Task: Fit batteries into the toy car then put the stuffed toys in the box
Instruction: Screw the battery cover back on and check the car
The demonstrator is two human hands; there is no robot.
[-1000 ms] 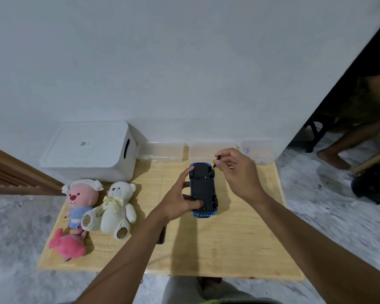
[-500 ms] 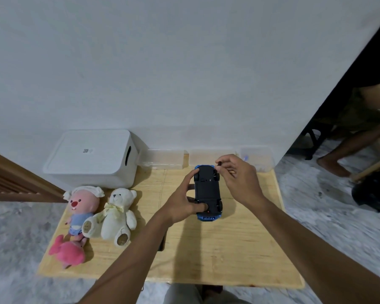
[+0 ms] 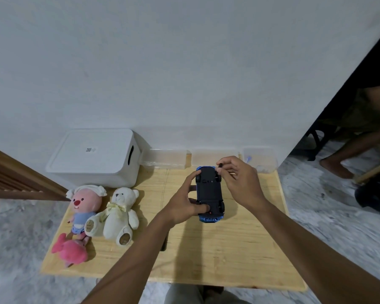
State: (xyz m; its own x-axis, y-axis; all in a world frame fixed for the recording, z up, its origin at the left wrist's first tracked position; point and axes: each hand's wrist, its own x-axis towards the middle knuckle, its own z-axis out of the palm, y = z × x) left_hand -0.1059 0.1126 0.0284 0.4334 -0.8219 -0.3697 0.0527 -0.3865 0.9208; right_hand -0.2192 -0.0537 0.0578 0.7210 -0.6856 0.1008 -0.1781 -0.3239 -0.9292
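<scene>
Toy car [image 3: 208, 189] lay belly-up, dark underside showing, clasped in the left hand [image 3: 184, 205]: thumb pressed on the near end of the chassis, index finger hooked round the far left wheel. That grip looked the same as a second earlier. The change was on the other side. The right hand [image 3: 241, 183], its fingers [image 3: 227, 167] pinched on a small dark object [image 3: 221, 165], had closed in from just beyond the car's far right corner until the pinch sat over the far right wheel. Touching or just clear of it, could not tell. Nor could I tell whether the object was a driver, a screw or something else; too small. My reading: battery stage, and early in it. The underside looked closed, no batteries showed near either hand, and the pinch seemed to be coming in to work at a cover or fastener. Stuffed toys sat untouched on the counter [image 3: 206, 266], well left of the left-hand fingers: pink-faced doll [image 3: 86, 205], white bear [image 3: 119, 213], pink plush [image 3: 71, 252]. White box [image 3: 92, 156], lid on, stood beyond them, farther off again. The lid would need lifting before any toy went in.
</scene>
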